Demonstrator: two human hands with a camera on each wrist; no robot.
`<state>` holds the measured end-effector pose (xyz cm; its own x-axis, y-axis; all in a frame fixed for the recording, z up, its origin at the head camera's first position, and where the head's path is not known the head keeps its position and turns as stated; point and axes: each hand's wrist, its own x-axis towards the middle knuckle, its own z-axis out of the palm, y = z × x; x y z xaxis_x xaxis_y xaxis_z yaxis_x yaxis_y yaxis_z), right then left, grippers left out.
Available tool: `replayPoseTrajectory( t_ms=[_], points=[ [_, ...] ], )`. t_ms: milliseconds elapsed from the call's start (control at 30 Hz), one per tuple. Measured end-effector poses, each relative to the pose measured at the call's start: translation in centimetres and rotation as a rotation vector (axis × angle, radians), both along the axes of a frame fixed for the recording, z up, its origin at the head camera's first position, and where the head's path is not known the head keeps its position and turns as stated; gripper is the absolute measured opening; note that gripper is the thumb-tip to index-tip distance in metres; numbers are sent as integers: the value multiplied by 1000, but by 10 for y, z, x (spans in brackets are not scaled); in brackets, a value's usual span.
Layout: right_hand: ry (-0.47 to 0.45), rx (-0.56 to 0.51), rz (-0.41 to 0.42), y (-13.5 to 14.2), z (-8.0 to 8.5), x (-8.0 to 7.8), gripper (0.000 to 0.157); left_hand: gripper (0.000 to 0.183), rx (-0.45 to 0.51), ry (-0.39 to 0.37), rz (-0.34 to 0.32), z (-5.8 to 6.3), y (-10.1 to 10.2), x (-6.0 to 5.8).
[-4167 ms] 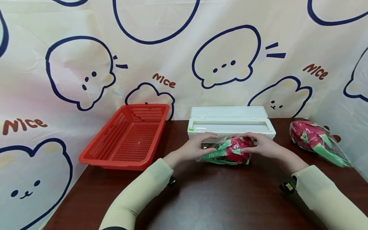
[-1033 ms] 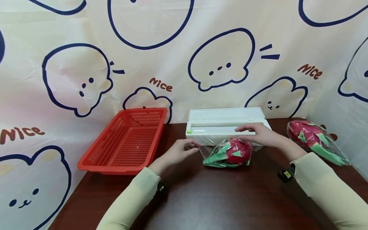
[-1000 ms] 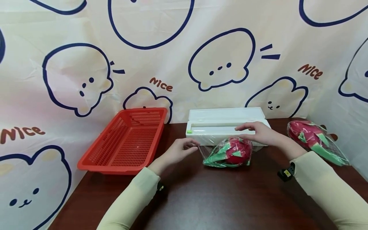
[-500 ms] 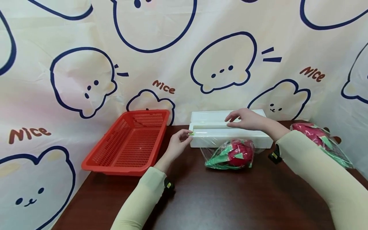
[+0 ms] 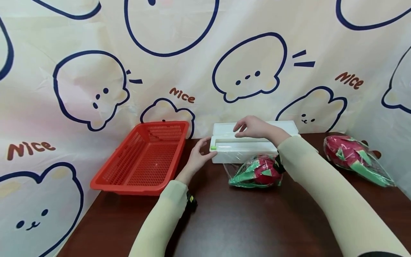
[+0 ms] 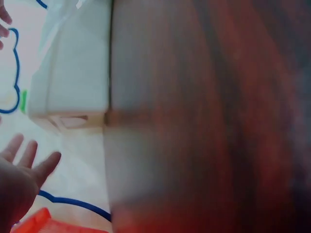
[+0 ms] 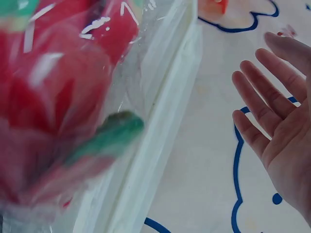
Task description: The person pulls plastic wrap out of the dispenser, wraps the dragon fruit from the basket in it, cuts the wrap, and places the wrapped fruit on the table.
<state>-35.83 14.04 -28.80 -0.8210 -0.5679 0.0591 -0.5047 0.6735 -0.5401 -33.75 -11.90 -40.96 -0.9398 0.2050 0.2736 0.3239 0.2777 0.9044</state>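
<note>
A white cling film dispenser (image 5: 257,157) stands against the wall with its lid up, a green slider (image 5: 213,147) at its left end. Clear film (image 5: 228,169) runs from its front to a red and green dragon fruit (image 5: 264,170) lying before it, wrapped in film. At the dispenser's left end is my left hand (image 5: 196,159), thumb and fingers spread; whether the thumb touches the corner I cannot tell. My right hand (image 5: 253,127) hovers over the dispenser, fingers loosely bent and holding nothing. In the right wrist view its fingers (image 7: 265,99) look extended.
A red perforated plastic basket (image 5: 94,184) sits on the dark wooden table (image 5: 244,221) at left. Another dragon fruit (image 5: 348,151), also film-wrapped, lies at the far right. A printed cloth wall (image 5: 179,71) closes off the back.
Both hands have left the wrapped dragon fruit. My left hand went to the dispenser's end, touched the green slider, then spread its fingers. My right hand moved up and left over the dispenser.
</note>
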Motion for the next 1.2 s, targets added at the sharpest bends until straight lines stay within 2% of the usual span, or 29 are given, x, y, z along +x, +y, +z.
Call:
replayPoseTrajectory(
  t_ms=[167,433,633,1000,1200],
  points=[
    [-51,4,-15,-15,-2,-9,31,73,-48,-24,-57,-4,1,-13],
    [-16,13,52,-47,-3,-16,28,85,-152,-70,-35,-8,3,-27],
    [-18,4,111,-66,-14,-18,25,82,-163,-78,-27,-8,3,-30],
    [-45,-22,91,-82,-43,-23,18,69,-168,-43,-33,-11,4,-35],
    [-11,-34,110,-90,-55,-25,14,61,-124,-82,-56,-12,6,-34]
  ],
)
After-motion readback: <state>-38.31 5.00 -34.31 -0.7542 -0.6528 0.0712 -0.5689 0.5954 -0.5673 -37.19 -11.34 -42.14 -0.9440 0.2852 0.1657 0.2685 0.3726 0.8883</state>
